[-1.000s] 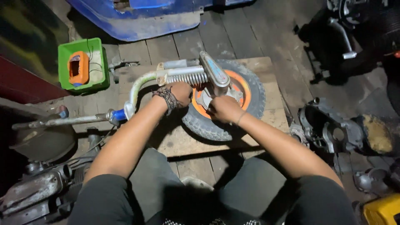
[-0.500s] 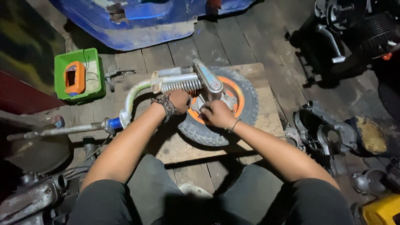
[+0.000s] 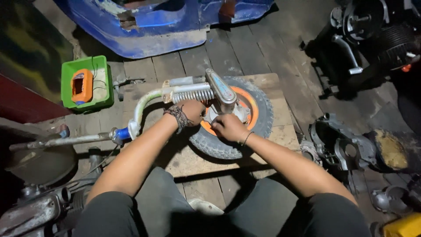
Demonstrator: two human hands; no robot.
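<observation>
Scooter wheel [image 3: 254, 125], knobbly black tyre on an orange rim, lies flat on a wooden board [image 3: 280, 94] on the plank floor, just ahead of both hands. Its fork [image 3: 144, 103], a pale curved tube with a ribbed spring, runs leftward. Left hand [image 3: 189, 113] and right hand [image 3: 228, 127] press curled at the hub; whether they clamp anything I cannot tell.

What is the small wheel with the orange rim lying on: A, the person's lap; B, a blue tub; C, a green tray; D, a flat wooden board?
D: the wheel lies flat on the wooden board on the plank floor, with both hands at its hub.
</observation>
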